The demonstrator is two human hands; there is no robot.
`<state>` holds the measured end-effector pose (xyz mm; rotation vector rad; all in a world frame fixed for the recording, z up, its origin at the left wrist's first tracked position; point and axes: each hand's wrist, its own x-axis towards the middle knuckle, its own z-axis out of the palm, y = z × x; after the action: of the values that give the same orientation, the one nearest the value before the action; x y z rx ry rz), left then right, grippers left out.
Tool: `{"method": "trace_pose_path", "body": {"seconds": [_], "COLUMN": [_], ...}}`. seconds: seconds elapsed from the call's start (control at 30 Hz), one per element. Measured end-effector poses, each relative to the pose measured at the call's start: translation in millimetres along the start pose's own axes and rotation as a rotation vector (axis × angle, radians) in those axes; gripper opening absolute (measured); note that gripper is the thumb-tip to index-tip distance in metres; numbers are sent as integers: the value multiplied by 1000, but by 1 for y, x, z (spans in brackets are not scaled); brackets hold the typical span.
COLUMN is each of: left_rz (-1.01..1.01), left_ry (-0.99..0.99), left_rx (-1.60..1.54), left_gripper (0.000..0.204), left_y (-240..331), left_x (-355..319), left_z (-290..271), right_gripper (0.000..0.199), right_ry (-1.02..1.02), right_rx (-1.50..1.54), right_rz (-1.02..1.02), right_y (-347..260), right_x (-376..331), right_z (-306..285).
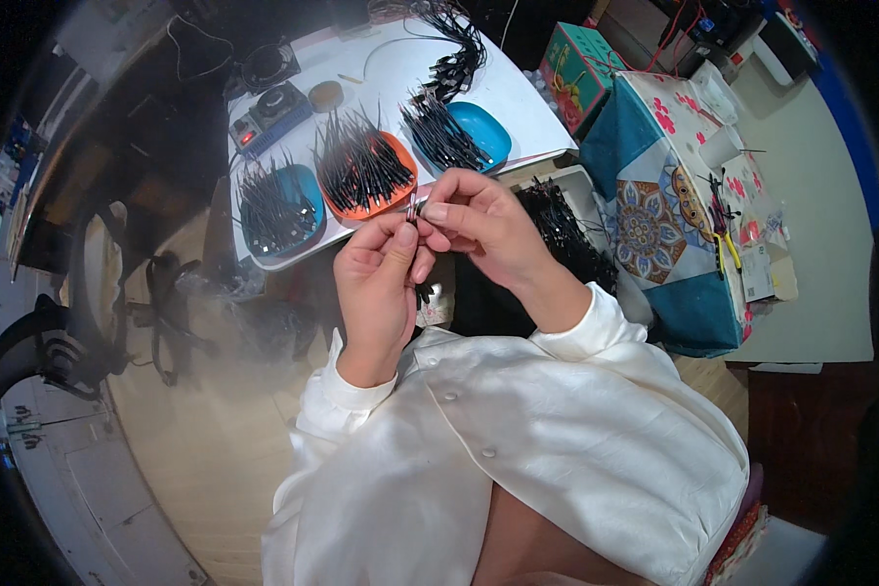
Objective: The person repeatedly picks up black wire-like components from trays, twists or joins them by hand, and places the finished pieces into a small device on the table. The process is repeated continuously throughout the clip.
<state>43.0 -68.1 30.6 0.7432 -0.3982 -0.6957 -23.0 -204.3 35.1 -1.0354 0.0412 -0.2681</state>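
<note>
My left hand (379, 278) is closed, its thumb and fingers pinching a short thin black cable (412, 211) that points up. Its tip looks coppery or reddish, but it is too small to make out fully. My right hand (488, 227) pinches at the same tip, with thumb and forefinger touching the fingers of the left. Just beyond the hands stands an orange dish (408, 158) of short black cables (361, 171). A blue dish (314, 200) at its left and another blue dish (488, 127) at its right also hold black cable pieces.
A white table (381, 59) carries a box with a dark knob (278, 103), a round tin (325, 96) and a bundle of black cables (454, 68). At right are a white bin (584, 186) of black cables, a patterned cloth (645, 230) and yellow-handled pliers (728, 256).
</note>
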Motion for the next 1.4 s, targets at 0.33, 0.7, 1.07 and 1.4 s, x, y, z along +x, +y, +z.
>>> {"method": "trace_pose_path", "body": {"seconds": [0.33,0.7,1.07,1.4], "left_rz": [-33,-162,-227,-219], "left_ry": [-2,-82,-68,37], "left_rx": [118,3,234,220], "left_gripper": [12,14,16,14], "left_y": [0,-2,-14,-29], "left_x": [-1,2,19,60], "left_z": [-2,-12,-24,-47], "right_gripper": [11,12,14,25], "right_ry": [65,95,17,370], "right_rx": [-118,31,-13,-670], "right_rz": [-94,139,331,61], "right_y": [-10,-6,3,-6], "right_x": [-4,-5,15,140], "right_z": [7,5,-30,-175]}}
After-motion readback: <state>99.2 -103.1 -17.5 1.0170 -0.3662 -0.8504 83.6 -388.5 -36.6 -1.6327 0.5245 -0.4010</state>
